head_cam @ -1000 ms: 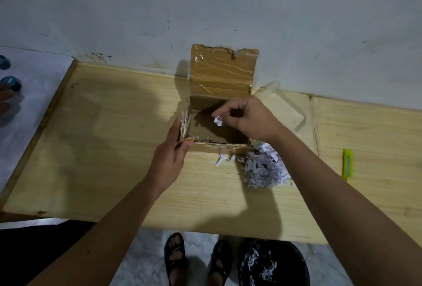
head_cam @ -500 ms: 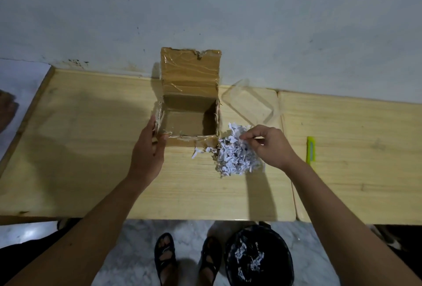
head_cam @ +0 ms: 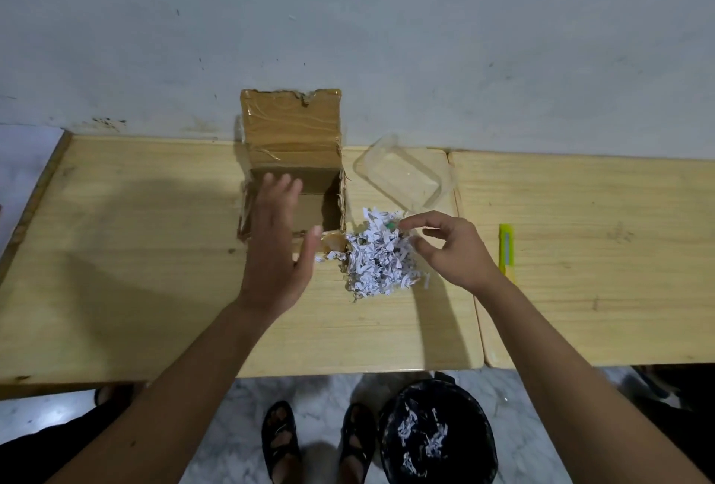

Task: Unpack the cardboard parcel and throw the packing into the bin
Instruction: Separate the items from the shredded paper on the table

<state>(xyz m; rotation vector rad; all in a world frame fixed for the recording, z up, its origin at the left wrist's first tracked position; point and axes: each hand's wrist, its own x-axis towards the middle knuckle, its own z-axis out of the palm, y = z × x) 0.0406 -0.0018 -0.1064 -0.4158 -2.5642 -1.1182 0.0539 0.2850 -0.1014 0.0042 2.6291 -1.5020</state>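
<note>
Cardboard parcel [head_cam: 294, 158] stands open under the spread, empty left hand [head_cam: 276, 247]. Right hand [head_cam: 452, 251], fingers loosely curled and holding nothing, hovers just beside the shredded paper [head_cam: 377, 259].

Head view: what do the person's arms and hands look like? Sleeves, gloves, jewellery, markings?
Both arms are bare as far up as the frame shows, with no sleeve in sight. The left hand and right hand have no gloves, and no rings, watch or bands show on the fingers or wrists. No cables, tags or markings are visible. Black open-toed sandals are on the feet.
</note>
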